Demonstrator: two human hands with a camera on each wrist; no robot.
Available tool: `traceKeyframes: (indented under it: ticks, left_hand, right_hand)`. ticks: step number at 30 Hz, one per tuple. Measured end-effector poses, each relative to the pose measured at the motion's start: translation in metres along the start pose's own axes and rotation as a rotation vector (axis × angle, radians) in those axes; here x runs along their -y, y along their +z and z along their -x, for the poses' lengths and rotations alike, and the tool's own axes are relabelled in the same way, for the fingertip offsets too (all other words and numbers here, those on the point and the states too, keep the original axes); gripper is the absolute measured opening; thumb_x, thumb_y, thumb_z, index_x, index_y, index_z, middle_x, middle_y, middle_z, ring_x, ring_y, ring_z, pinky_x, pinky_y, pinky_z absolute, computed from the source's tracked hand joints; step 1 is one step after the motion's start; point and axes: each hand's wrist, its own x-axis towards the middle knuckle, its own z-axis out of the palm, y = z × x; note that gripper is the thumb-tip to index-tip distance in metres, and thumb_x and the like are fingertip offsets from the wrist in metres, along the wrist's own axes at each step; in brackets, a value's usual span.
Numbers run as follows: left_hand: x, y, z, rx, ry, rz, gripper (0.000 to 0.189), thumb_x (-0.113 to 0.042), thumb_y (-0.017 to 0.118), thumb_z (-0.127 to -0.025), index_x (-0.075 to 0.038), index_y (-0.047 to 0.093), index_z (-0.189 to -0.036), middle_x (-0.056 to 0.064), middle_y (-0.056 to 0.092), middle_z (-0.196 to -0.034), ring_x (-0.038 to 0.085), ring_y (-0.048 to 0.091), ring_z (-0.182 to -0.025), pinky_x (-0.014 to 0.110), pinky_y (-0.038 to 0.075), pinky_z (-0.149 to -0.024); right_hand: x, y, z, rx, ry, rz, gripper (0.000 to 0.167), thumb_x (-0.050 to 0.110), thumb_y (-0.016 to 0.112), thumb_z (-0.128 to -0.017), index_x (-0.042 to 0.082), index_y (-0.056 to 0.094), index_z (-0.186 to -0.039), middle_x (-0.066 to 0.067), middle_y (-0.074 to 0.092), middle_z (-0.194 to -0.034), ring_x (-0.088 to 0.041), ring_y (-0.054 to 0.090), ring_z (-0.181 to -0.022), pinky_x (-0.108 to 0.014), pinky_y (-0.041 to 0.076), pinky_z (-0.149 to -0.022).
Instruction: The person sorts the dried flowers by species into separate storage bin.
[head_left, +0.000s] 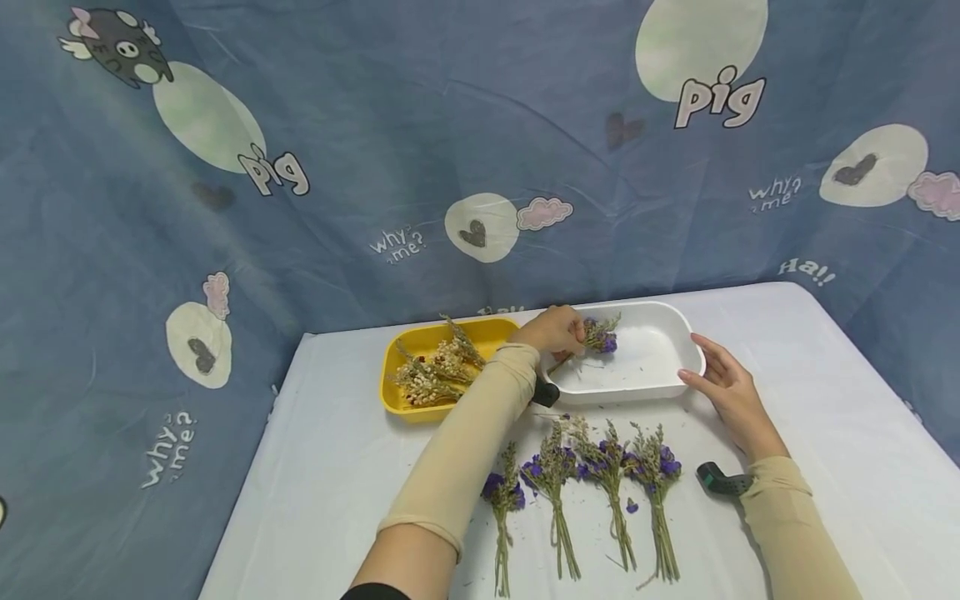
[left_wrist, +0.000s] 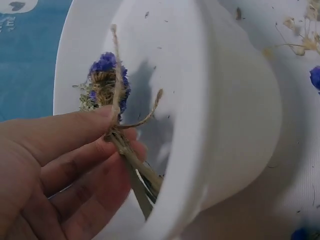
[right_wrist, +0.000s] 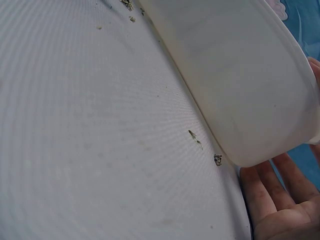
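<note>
A small bunch of dried purple flowers (left_wrist: 107, 82), tied with twine (left_wrist: 117, 75), is pinched between the thumb and fingers of my left hand (head_left: 553, 329). Its blossoms are inside the white tray (head_left: 626, 392), and the stems slant toward the near wall. In the left wrist view, the tray rim hides the stem ends. My right hand (head_left: 727, 396) holds the tray's right end, thumb at the near corner and fingers farther back. From the right wrist, several fingers (right_wrist: 257, 192) show against the tray's end; the rest of that hand is partly out of frame.
Left of the white tray stands a yellow tray (head_left: 390, 387) with bunches of pale dried flowers (head_left: 423, 383), partly behind my left forearm. Several purple-flowered bunches (head_left: 555, 475) lie in a row on the white tabletop (head_left: 330, 483). Plant crumbs are scattered around. A patterned blue cloth (head_left: 360, 167) hangs behind.
</note>
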Motion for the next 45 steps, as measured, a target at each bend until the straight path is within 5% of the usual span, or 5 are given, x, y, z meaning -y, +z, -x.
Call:
traceKeyframes:
  ticks: [12,20,28,36,45]
  left_hand:
    - [0.004,-0.003,-0.001,-0.008,0.012,0.026,0.005,-0.008,0.070,-0.098,-0.004,0.068,-0.099,0.014,0.076,-0.097,0.028,0.077,-0.080,0.028,0.064,-0.067]
    - [0.005,-0.014,0.011,-0.052,0.054,0.072,0.012,-0.015,0.069,-0.100,-0.005,0.068,-0.106,0.019,0.075,-0.107,0.031,0.076,-0.083,0.030,0.064,-0.067]
    - [0.019,-0.025,0.044,-0.072,0.093,0.079,0.019,-0.021,0.069,-0.101,-0.005,0.066,-0.110,0.021,0.074,-0.107,0.031,0.075,-0.082,0.029,0.062,-0.067]
    - [0.034,-0.023,0.084,-0.112,0.120,0.128,0.019,-0.024,0.070,-0.100,-0.008,0.066,-0.109,0.010,0.072,-0.095,0.022,0.072,-0.077,0.043,0.064,-0.075]
    - [0.042,-0.013,0.133,-0.234,0.165,0.092,0.017,-0.028,0.073,-0.097,-0.014,0.071,-0.106,0.001,0.071,-0.097,0.012,0.067,-0.086,0.028,0.059,-0.078]
  right_hand:
    - [0.001,0.000,0.000,0.008,-0.003,-0.007,0.077,0.020,0.071,-0.100,0.025,0.029,-0.164,-0.015,0.015,-0.174,-0.036,0.020,-0.159,-0.011,0.037,-0.115]
    - [0.002,0.000,0.002,0.013,-0.006,-0.005,0.077,0.020,0.070,-0.100,0.026,0.027,-0.165,-0.015,0.013,-0.174,-0.038,0.017,-0.159,-0.010,0.036,-0.116]
    - [0.003,0.000,0.002,0.007,0.000,0.008,0.078,0.021,0.070,-0.101,0.026,0.027,-0.165,-0.013,0.015,-0.174,-0.036,0.021,-0.159,-0.007,0.039,-0.111]
    - [0.001,-0.002,0.003,0.008,-0.003,0.017,0.077,0.021,0.070,-0.101,0.027,0.027,-0.165,-0.015,0.017,-0.173,-0.038,0.023,-0.158,-0.004,0.042,-0.106]
    - [0.002,0.000,0.002,0.004,-0.006,0.018,0.077,0.020,0.070,-0.100,0.025,0.028,-0.165,-0.018,0.018,-0.172,-0.036,0.026,-0.158,-0.004,0.042,-0.106]
